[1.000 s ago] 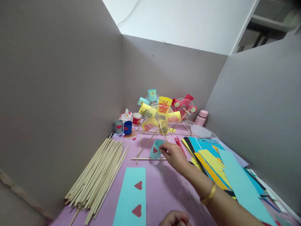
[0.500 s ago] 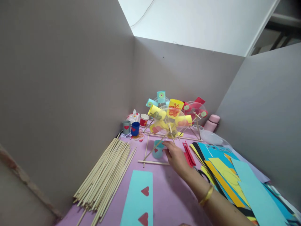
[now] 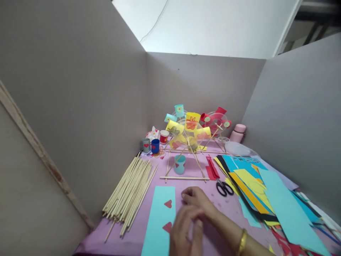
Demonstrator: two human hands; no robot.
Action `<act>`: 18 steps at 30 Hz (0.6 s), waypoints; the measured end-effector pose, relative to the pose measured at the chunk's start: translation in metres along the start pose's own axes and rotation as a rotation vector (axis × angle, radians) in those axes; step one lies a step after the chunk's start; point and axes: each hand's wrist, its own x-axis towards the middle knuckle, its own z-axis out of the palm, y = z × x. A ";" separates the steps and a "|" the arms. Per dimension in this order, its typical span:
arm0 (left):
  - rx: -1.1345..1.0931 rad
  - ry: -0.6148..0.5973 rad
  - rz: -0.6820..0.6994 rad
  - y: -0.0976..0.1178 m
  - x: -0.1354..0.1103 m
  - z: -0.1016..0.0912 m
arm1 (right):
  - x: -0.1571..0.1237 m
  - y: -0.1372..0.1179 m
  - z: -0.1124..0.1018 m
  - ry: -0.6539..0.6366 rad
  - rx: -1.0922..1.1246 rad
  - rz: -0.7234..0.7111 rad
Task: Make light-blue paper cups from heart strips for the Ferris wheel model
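Item: turquoise paper cup (image 3: 179, 164) with a red heart, upright on the pink table (image 3: 191, 185), inside the stick frame (image 3: 183, 177) below the yellow paper-cup wheel (image 3: 188, 132). Half a second ago the right hand touched it; now it stands alone.

Right hand (image 3: 195, 201): drawn back to 6 o'clock of the cup, well apart, fingers curled, holding nothing that shows.

Left hand (image 3: 183, 231): newly in view at the bottom edge, blurred, touching the right; whether it grips anything cannot be told.

Turquoise strip (image 3: 160, 217) with two red hearts: at 9 o'clock of the hands.

Scissors (image 3: 223, 187): at 2 o'clock of the right hand.

Skewer bundle (image 3: 130, 192): far left.

Coloured paper stack (image 3: 253, 185): at right.
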 end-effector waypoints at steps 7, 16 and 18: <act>0.509 0.054 -0.142 -0.042 0.047 -0.061 | 0.012 -0.039 0.013 0.069 -0.061 0.153; 0.708 -0.022 -0.167 -0.068 0.036 -0.067 | 0.008 -0.028 0.017 0.012 0.230 0.192; 0.669 -0.010 -0.183 -0.071 0.038 -0.071 | 0.005 -0.024 0.014 -0.007 0.304 0.200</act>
